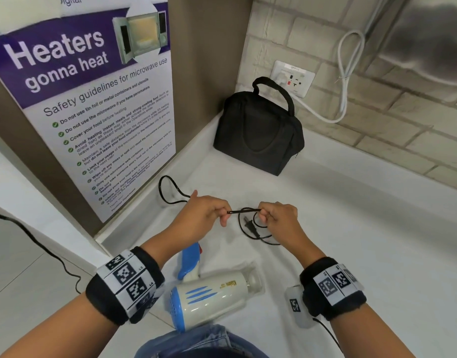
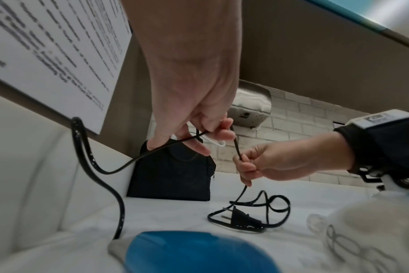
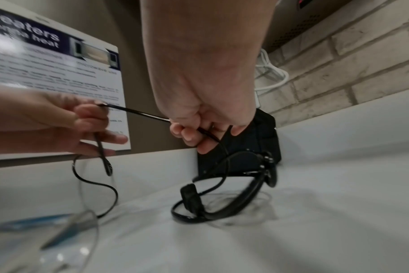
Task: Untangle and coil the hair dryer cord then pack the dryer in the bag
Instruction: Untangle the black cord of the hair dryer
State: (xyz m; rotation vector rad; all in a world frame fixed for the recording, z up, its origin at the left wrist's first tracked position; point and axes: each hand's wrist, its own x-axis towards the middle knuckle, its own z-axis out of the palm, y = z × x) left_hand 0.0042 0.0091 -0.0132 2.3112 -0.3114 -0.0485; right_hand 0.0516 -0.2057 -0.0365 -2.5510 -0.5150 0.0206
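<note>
A cream and blue hair dryer (image 1: 211,293) lies on the white counter near my body. Its thin black cord (image 1: 244,211) is stretched taut between my hands above the counter. My left hand (image 1: 209,210) pinches one point of the cord, my right hand (image 1: 276,215) pinches another a short way along. The plug (image 1: 252,227) and a tangle of loops lie on the counter beneath my right hand, also visible as the plug (image 2: 242,218). Another cord loop (image 1: 170,189) trails left by the wall. The black bag (image 1: 259,130) stands closed in the back corner.
A poster panel (image 1: 93,99) walls off the left side. A brick wall with a socket (image 1: 294,77) and a white cable (image 1: 343,73) runs along the back. The counter's front edge (image 1: 103,241) drops to the floor at left.
</note>
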